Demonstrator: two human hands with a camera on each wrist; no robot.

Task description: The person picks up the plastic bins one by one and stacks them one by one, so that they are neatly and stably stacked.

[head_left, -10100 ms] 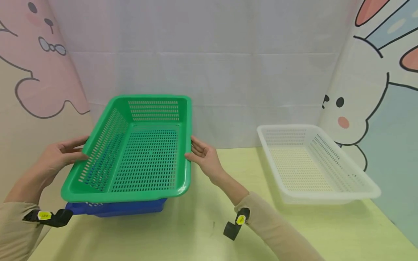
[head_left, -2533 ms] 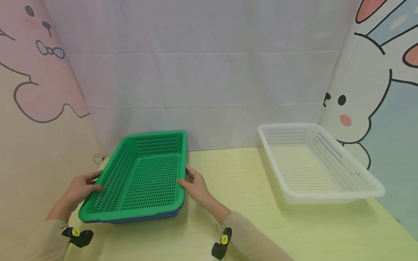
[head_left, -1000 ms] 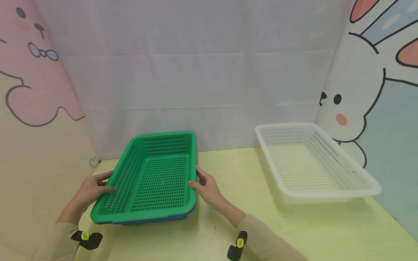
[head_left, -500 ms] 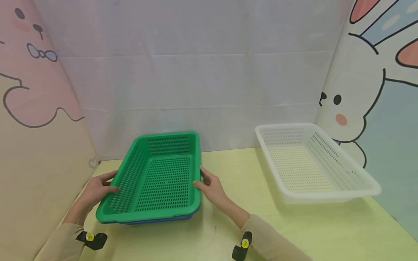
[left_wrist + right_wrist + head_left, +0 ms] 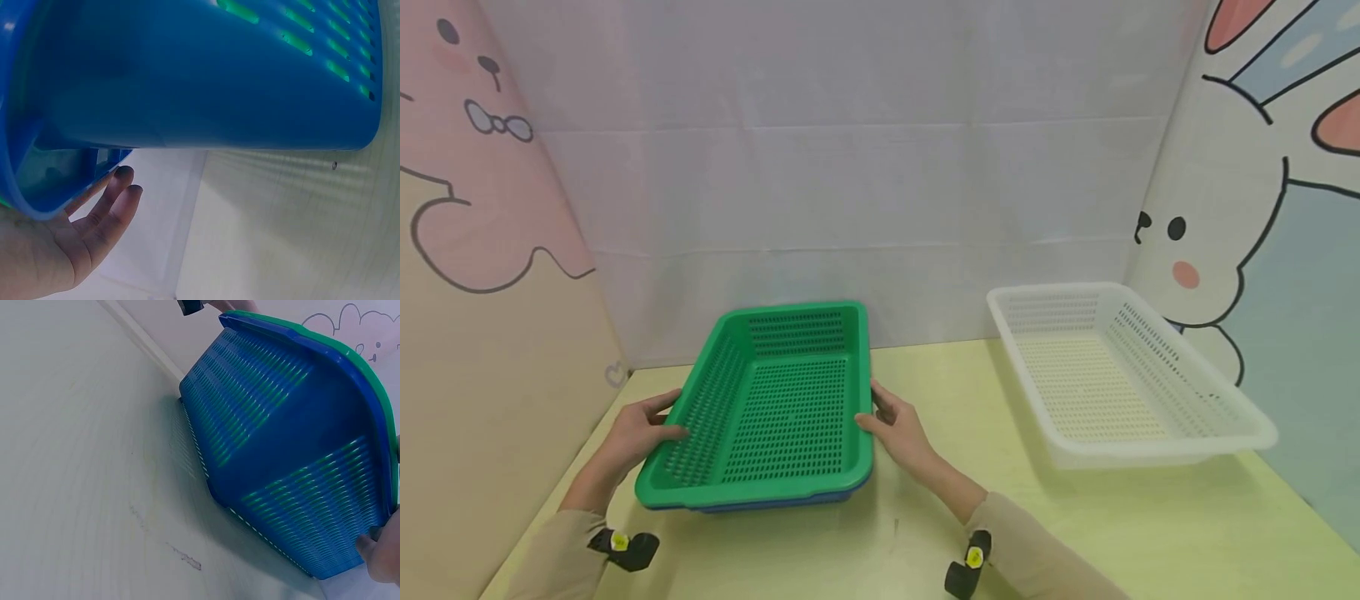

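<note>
A green plastic basket point(image 5: 790, 417) is nested inside a blue basket point(image 5: 187, 81), at the left of the table in the head view. Only the blue one's lower edge shows there; its slotted walls fill both wrist views. My left hand point(image 5: 634, 433) grips the stack's left rim, thumb over the green edge and fingers beneath. On the opposite side my right hand point(image 5: 901, 429) holds the right rim the same way. Part of that right hand point(image 5: 382, 553) appears at the right edge of the right wrist view. Whether the blue base touches the table all over, I cannot tell.
A white slotted basket point(image 5: 1157, 448) stands on the right of the pale yellow table point(image 5: 940, 392). A white cloth wall point(image 5: 865, 183) rises behind the table, and side walls with cartoon animals flank it.
About ten seconds ago the green basket was held raised and tilted over the blue one; it then came down into it. Since a second ago, both hands have shifted the stack slightly right.
</note>
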